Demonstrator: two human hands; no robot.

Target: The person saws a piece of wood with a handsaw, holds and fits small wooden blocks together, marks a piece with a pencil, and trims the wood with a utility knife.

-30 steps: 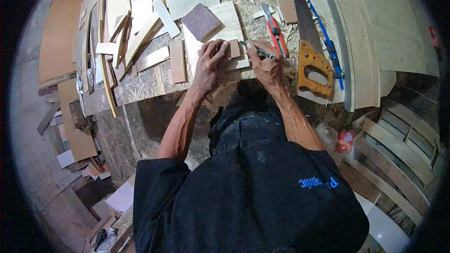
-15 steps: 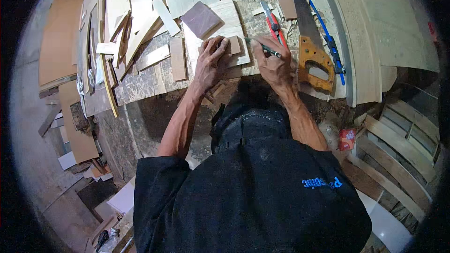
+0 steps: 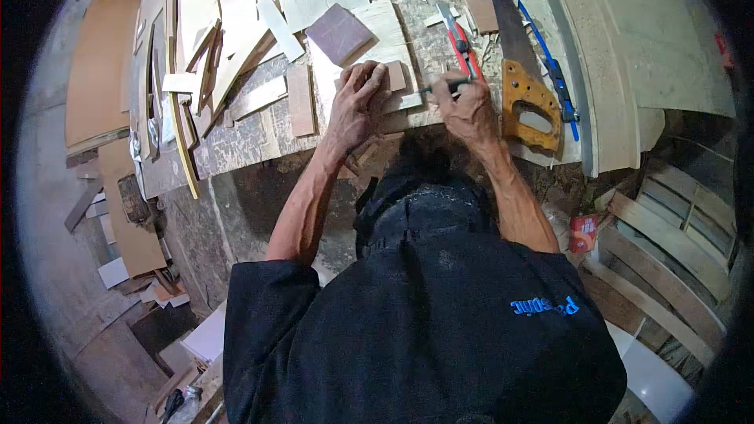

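On a pale wooden board (image 3: 383, 20), a small brown wood block (image 3: 397, 76) lies under my left hand (image 3: 357, 102), whose curled fingers hold it down. A dark, slim pencil (image 3: 434, 89) sits pinched in my right hand (image 3: 469, 114), its tip pointing left near the board's right edge. Above my left hand, a purplish-brown square piece (image 3: 339, 34) rests on the same board. Just beyond my right hand lies a red utility knife (image 3: 461, 41) with its blade out.
Right of my right hand lies a handsaw (image 3: 530, 106) with a yellow wooden handle, beside a blue bar-like tool (image 3: 559, 82). Wood offcuts (image 3: 259, 98) and long strips (image 3: 174, 122) cover the workbench's left side. A large curved panel (image 3: 620, 55) stands at the right.
My right hand has shifted a little right and toward me, taking the pencil tip away from the block's far side. My left hand has stayed nearly still on the block.
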